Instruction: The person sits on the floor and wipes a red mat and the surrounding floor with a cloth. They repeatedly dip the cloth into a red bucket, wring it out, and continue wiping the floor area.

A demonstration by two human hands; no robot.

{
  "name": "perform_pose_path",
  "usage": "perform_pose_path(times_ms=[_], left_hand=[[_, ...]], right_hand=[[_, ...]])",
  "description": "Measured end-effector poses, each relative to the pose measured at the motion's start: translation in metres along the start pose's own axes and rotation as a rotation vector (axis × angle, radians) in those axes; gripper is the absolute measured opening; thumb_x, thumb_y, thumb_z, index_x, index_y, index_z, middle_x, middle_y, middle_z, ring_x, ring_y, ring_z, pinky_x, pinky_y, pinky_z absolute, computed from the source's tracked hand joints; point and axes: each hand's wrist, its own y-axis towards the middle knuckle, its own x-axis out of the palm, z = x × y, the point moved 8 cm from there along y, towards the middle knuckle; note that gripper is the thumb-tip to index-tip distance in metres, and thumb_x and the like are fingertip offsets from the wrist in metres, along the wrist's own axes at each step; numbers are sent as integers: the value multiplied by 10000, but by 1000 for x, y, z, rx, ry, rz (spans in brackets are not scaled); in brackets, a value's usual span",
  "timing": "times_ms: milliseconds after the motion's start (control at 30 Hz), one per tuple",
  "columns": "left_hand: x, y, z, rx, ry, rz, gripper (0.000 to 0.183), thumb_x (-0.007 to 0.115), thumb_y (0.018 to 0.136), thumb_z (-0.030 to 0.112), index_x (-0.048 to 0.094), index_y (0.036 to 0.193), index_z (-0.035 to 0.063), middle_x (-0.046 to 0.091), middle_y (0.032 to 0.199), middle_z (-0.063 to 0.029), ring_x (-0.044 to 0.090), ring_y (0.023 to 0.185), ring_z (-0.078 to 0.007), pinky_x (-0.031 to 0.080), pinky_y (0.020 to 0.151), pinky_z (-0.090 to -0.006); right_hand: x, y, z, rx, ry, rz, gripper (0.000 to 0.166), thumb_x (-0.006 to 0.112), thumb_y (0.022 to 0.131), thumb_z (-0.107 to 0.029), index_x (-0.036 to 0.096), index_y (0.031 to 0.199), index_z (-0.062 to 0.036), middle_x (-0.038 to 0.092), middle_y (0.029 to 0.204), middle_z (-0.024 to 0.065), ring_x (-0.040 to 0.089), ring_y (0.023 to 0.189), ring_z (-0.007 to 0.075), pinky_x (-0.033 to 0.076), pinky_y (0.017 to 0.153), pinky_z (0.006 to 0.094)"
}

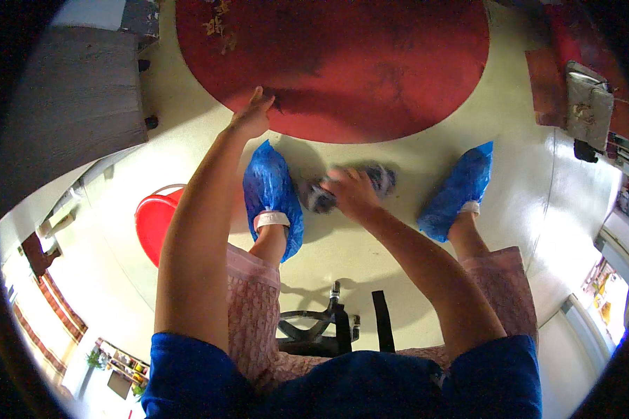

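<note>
My left hand [252,116] is held over the near edge of a round red mat [356,112], its visible fingers apart and nothing seen in it. Between my feet, my right hand [352,194] is on a crumpled grey cloth [381,178], which sticks out on both sides of the fingers. Motion blur hides the cloth's exact shape and how the fingers lie on it. Both feet wear blue plastic shoe covers; the left shoe cover [268,183] is below my left hand, and the right shoe cover [461,191] stands farther right.
A red plastic bucket [154,225] stands left of my left forearm, partly hidden by it. Dark grey furniture [78,89] is at the upper left. Under me is a wheeled chair base [314,327]. A light bag-like item [587,107] is at the right, beside a reddish-brown surface [545,86].
</note>
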Motion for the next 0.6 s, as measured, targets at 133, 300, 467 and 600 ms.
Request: perform_pose_path(times_ms=[133,300,467,600], left_hand=[[11,11,-8,4,-117,20,650,403,837,53,171,1436,151,45,1494,-178,124,1373,-300,192,1096,-385],[2,9,-2,-40,-233,73,682,443,896,344,62,1448,222,44,1502,-133,208,1348,-333,284,1058,-457],[-7,11,6,-172,-296,3,729,325,883,588,37,1448,227,30,1508,-104,186,1359,-313,247,1065,-492],[0,-6,11,-225,-222,-24,760,319,860,631,39,1448,239,26,1511,-94,226,1345,-330,253,1040,-545]], right_hand=[[-26,-25,18,223,153,-217,451,651,656,-77,597,1097,-160,542,1150,87,510,1074,297,405,896,424],[-47,90,-53,-47,200,317,479,596,702,-85,530,1170,-163,567,1132,96,517,1052,309,403,891,458],[-8,149,-88,-64,-15,303,358,501,783,-147,549,1136,-182,492,1229,39,387,1181,270,347,901,446],[12,56,-56,-170,-43,80,269,514,799,-184,590,1057,-176,461,1283,44,387,1201,281,337,958,472]])
